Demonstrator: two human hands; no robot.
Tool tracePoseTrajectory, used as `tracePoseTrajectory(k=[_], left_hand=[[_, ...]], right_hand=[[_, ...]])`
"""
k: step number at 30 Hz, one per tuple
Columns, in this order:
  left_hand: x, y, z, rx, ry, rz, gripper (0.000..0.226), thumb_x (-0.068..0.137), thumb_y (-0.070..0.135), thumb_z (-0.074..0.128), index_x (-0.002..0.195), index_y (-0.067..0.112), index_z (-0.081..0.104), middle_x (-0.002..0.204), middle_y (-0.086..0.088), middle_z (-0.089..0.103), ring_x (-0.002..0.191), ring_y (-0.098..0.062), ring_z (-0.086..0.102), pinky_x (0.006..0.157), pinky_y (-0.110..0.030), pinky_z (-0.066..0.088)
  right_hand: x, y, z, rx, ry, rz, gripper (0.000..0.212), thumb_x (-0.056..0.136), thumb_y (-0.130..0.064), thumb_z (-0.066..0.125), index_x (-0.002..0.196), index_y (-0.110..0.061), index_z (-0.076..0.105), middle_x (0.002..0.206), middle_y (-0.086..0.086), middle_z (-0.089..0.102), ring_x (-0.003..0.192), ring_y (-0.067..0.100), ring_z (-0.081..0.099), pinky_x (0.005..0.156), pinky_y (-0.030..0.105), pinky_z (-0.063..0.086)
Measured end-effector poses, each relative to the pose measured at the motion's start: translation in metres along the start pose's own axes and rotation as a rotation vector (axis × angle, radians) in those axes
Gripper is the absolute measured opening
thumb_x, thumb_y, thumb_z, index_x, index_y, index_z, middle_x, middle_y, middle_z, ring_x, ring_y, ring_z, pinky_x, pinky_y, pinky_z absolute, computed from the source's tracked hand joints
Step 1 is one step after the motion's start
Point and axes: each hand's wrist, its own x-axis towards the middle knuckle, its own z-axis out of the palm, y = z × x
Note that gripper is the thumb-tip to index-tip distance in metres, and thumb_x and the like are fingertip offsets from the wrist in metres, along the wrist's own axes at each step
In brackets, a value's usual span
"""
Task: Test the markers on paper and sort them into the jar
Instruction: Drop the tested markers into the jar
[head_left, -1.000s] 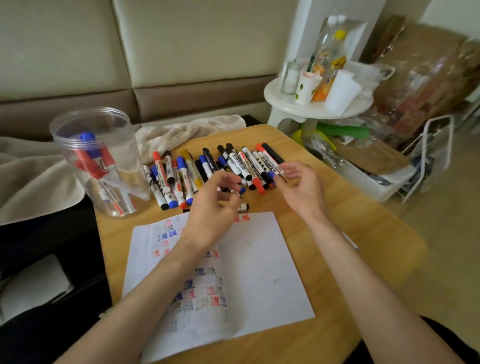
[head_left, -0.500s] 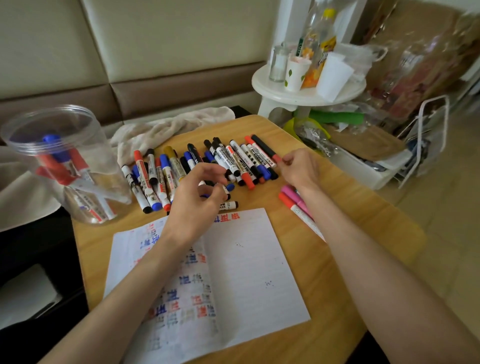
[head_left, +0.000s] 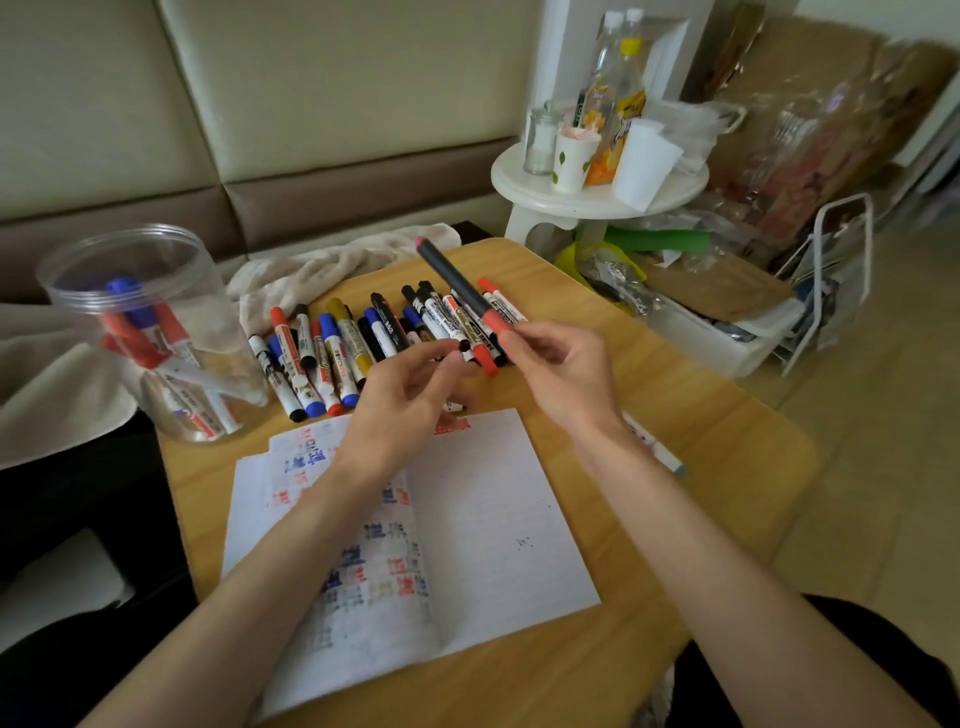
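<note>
Head view: my right hand (head_left: 551, 366) pinches one dark marker (head_left: 456, 290) above the many markers (head_left: 338, 349) on the table (head_left: 717, 447). My left hand (head_left: 408, 395) is loose, holding nothing. One jar (head_left: 228, 348), one paper (head_left: 483, 519).

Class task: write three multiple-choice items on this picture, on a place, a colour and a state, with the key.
1. Where does the jar stand?
A. left of the row of markers
B. on the floor
C. on the white stool

2. The test marks on the paper are:
A. green and yellow
B. mainly red and blue
C. black only

3. The dark marker with red ends is:
A. lying in the row
B. in the jar
C. held by the right hand

Key: A, it sits beside the row; B, red and blue characters fill the sheet; C, the hand grips its red end.
</note>
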Motion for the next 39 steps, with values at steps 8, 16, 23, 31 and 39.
tracePoseTrajectory(k=[8,16,23,31,39], left_hand=[[-0.023,-0.003,-0.001,0.117,0.048,0.022,0.026,0.104,0.03,0.053,0.103,0.008,0.066,0.089,-0.003,0.076,0.084,-0.014,0.075,0.075,-0.029,0.063],[-0.043,-0.011,-0.014,0.648,-0.126,0.43,0.017,0.104,0.033,0.054,0.101,0.02,0.065,0.077,0.012,0.06,0.068,-0.01,0.057,0.061,-0.029,0.044],[-0.041,-0.002,-0.023,0.519,-0.265,0.269,0.019,0.104,0.03,0.052,0.093,0.026,0.067,0.069,0.004,0.058,0.063,-0.015,0.055,0.059,-0.03,0.046],[-0.042,-0.004,-0.065,0.303,-0.287,0.008,0.032,0.105,0.03,0.043,0.088,0.016,0.066,0.066,0.003,0.05,0.06,-0.014,0.047,0.056,-0.02,0.042],[-0.046,-0.024,-0.043,0.723,-0.191,0.187,0.019,0.102,0.042,0.052,0.111,0.031,0.065,0.094,0.019,0.067,0.082,-0.005,0.063,0.074,-0.025,0.052]], right_hand=[[-0.063,-0.003,0.008,0.047,-0.241,-0.029,0.021,0.094,-0.026,0.078,0.114,-0.019,0.079,0.1,-0.009,0.08,0.095,0.01,0.074,0.086,0.031,0.061],[-0.07,-0.005,0.002,0.269,-0.205,0.1,0.031,0.099,-0.031,0.071,0.091,-0.002,0.076,0.074,0.006,0.072,0.068,0.013,0.065,0.064,0.021,0.05],[-0.073,0.001,-0.002,0.311,-0.252,0.109,0.033,0.099,-0.033,0.07,0.091,-0.002,0.076,0.08,0.012,0.074,0.073,0.02,0.068,0.071,0.033,0.053],[-0.036,-0.006,-0.05,0.406,0.048,0.153,0.032,0.096,-0.035,0.07,0.1,-0.004,0.074,0.078,0.007,0.072,0.076,0.025,0.069,0.095,0.044,0.06],[-0.045,0.017,-0.012,0.247,-0.068,0.263,0.025,0.094,-0.034,0.075,0.105,-0.011,0.076,0.09,0.005,0.08,0.083,0.012,0.075,0.077,0.024,0.057]])
